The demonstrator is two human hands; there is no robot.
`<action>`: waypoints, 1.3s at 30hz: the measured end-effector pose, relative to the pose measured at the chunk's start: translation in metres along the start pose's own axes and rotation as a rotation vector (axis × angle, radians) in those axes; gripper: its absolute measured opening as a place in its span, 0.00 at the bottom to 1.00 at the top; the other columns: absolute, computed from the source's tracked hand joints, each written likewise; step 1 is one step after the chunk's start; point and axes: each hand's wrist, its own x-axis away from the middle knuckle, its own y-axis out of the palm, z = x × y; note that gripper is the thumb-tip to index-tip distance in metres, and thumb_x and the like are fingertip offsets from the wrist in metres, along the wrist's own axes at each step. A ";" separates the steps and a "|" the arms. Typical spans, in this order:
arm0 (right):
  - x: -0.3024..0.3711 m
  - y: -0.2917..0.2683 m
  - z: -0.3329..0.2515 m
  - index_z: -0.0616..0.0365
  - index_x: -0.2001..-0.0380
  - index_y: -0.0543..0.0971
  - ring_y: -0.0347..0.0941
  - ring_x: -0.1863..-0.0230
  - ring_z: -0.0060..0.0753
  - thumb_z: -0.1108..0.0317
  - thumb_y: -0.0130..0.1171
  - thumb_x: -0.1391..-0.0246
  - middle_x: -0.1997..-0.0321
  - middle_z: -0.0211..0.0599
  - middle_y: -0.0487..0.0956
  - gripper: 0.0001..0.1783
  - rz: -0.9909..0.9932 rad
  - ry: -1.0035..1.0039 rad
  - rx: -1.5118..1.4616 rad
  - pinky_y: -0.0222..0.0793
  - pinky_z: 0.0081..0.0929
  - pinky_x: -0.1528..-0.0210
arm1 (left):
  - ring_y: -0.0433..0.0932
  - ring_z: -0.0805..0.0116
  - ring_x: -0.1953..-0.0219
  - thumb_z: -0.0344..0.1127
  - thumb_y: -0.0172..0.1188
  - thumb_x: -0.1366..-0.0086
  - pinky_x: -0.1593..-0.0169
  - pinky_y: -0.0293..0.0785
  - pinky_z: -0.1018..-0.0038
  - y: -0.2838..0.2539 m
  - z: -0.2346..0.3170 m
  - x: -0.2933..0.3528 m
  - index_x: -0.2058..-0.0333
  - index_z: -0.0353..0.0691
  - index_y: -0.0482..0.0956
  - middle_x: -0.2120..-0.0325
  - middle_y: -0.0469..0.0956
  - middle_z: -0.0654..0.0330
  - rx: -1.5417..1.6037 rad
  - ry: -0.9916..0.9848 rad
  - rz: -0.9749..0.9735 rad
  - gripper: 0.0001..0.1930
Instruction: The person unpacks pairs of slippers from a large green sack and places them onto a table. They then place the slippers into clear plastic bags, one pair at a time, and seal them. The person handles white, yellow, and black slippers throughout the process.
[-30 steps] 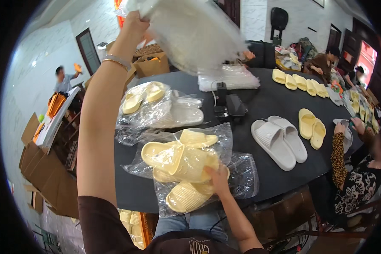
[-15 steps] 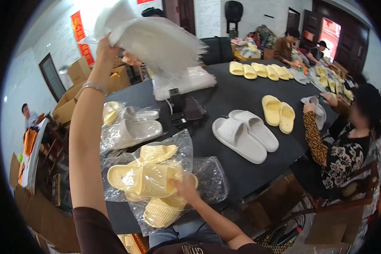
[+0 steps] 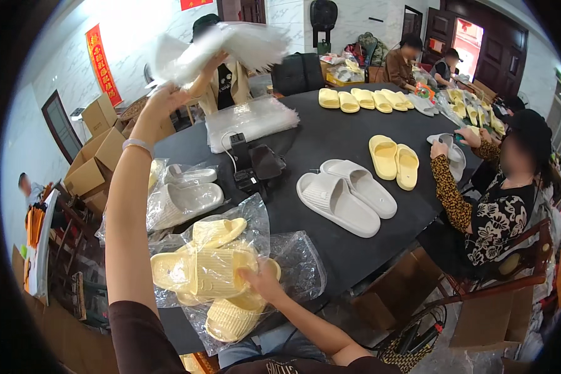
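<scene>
White bags (image 3: pixel 237 42) hang aloft at the left hand (image 3: pixel 167 100), its arm stretched up and forward; against the bright film I cannot tell whether that grip is closed. A co-worker's hand (image 3: pixel 213 64) is up among them too. Low and close to the body, the right hand (image 3: pixel 265 280) has its grip clamped on the bagged slippers (image 3: pixel 221 273) at the near edge of the black worktop (image 3: pixel 330 140). Beyond lie a bagged grey pair (image 3: pixel 196 201), a black device (image 3: pixel 249 174) (pale cable attached) and a bag stack (image 3: pixel 249 121); bare grey slippers (image 3: pixel 349 199) sit to the right. Pale yellow, the bagged slippers overlap crosswise under clear, crumpled, glinting film.
</scene>
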 end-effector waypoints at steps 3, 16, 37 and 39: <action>0.006 0.003 -0.028 0.68 0.56 0.74 0.75 0.64 0.24 0.68 0.61 0.51 0.63 0.38 0.79 0.20 -0.060 0.002 0.083 0.71 0.25 0.63 | 0.75 0.60 0.51 0.44 0.49 0.31 0.50 0.73 0.65 -0.006 -0.007 0.050 0.47 0.30 0.66 0.55 0.76 0.53 -0.250 -0.275 -0.014 0.23; 0.013 -0.002 -0.023 0.66 0.52 0.72 0.74 0.61 0.29 0.67 0.59 0.51 0.59 0.39 0.78 0.23 0.006 0.120 -0.107 0.69 0.27 0.57 | 0.77 0.72 0.57 0.31 0.55 0.36 0.53 0.71 0.76 0.014 -0.033 0.522 0.55 0.35 0.78 0.59 0.80 0.56 -0.546 0.084 -0.141 0.12; 0.016 0.014 -0.034 0.64 0.46 0.68 0.72 0.51 0.34 0.71 0.56 0.49 0.51 0.40 0.74 0.25 0.006 0.202 -0.326 0.67 0.29 0.50 | 0.67 0.59 0.50 0.32 0.62 0.44 0.43 0.58 0.64 0.015 -0.173 0.642 0.60 0.41 0.80 0.57 0.77 0.60 -0.830 0.059 0.490 0.12; 0.017 0.012 -0.035 0.63 0.46 0.68 0.72 0.52 0.35 0.71 0.55 0.48 0.50 0.41 0.74 0.25 0.002 0.179 -0.306 0.69 0.30 0.51 | 0.68 0.58 0.51 0.31 0.61 0.43 0.44 0.60 0.64 0.012 -0.177 0.645 0.60 0.41 0.80 0.57 0.77 0.60 -0.791 0.089 0.478 0.11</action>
